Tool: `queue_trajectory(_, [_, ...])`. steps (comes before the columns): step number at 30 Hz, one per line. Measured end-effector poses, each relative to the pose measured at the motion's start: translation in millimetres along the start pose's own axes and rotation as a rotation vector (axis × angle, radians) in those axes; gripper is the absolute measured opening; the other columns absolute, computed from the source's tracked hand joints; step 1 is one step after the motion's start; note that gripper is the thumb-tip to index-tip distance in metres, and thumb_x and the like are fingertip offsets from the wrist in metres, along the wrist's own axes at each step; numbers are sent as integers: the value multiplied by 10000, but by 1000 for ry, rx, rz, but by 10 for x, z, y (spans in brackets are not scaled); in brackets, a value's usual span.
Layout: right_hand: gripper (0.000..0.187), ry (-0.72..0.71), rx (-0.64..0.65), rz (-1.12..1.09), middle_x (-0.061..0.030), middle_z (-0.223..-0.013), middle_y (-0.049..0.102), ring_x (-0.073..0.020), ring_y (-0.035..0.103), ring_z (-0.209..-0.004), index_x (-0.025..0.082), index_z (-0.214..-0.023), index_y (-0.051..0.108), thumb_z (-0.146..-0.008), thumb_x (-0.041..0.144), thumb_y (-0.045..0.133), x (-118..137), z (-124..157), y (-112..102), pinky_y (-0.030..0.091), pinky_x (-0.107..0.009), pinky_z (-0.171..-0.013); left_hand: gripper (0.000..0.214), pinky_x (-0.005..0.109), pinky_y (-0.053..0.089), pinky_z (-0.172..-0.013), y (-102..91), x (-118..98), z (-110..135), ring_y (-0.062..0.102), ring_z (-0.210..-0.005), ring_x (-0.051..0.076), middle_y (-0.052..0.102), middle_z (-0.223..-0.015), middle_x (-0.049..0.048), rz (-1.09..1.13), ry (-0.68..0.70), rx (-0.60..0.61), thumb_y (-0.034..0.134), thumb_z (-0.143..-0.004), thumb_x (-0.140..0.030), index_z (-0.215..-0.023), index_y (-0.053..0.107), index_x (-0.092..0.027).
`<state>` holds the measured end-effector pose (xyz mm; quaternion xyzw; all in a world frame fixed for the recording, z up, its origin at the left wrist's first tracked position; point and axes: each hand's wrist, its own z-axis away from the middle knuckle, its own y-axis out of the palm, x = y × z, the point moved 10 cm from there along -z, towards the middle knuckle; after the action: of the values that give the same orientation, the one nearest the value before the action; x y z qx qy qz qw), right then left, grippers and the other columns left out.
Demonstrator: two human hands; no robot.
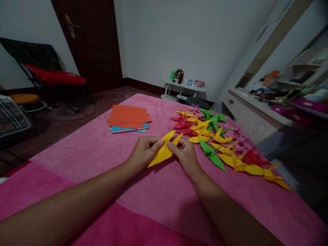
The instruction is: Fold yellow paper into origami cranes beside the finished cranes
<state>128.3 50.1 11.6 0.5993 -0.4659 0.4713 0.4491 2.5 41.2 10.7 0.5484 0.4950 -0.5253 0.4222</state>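
A folded yellow origami paper with pointed ends is held between both hands, just above the pink cloth. My left hand pinches its left side, thumb on top. My right hand grips the right side, its thumb pressed on the paper near the middle. The fingers underneath are partly hidden. To the right lies a green paper crane, nearest to my right hand. Beyond it are rows of yellow paper cranes, with red paper cranes and pink ones among them.
A stack of orange paper sheets, blue and pink ones beneath, sits left of the cranes on the pink cloth. A white shelf stands by the far wall. At right is a cluttered dresser; at left, a folding chair.
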Motion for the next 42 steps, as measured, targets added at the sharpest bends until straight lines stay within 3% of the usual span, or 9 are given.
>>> queue_trajectory(4, [306, 26, 22, -94, -24, -885, 720, -176, 656, -766, 200, -944, 694, -670, 320, 757, -11, 18, 23, 523, -297, -738, 348, 196, 300, -442, 12, -87, 25, 453, -484, 91, 543, -564, -4, -54, 41, 4, 598, -778, -451, -649, 626, -130])
queue_trajectory(11, [215, -63, -55, -74, 0, -835, 695, -160, 626, -741, 217, -873, 699, -662, 236, 734, 90, 31, -83, 507, -267, -698, 384, 187, 267, -425, 59, -76, -1, 406, -451, 75, 503, -516, -17, -41, 32, 69, 633, -746, -493, -636, 627, -125])
queue_trajectory(20, [165, -99, -18, -44, -7, -807, 706, -162, 627, -712, 213, -875, 729, -744, 305, 689, 144, 28, -78, 481, -257, -668, 395, 191, 313, -434, 163, -43, 25, 465, -467, 92, 573, -545, 10, 61, -40, 176, 692, -711, -513, -646, 654, -125])
queue_trajectory(29, [273, -89, -28, -51, 20, -804, 681, -135, 591, -706, 229, -910, 737, -640, 189, 743, 136, 33, -65, 472, -235, -661, 493, 183, 273, -432, 165, 0, 27, 414, -475, 70, 515, -564, -4, 24, -38, 188, 638, -730, -589, -678, 617, -99])
queue_trajectory(42, [135, -145, 74, -61, 33, -746, 657, -113, 558, -679, 224, -830, 737, -721, 159, 692, 159, 55, -6, 415, -202, -622, 467, 188, 246, -445, 244, 30, 34, 360, -463, 55, 451, -553, -26, -19, -10, 306, 580, -808, -546, -651, 582, -106])
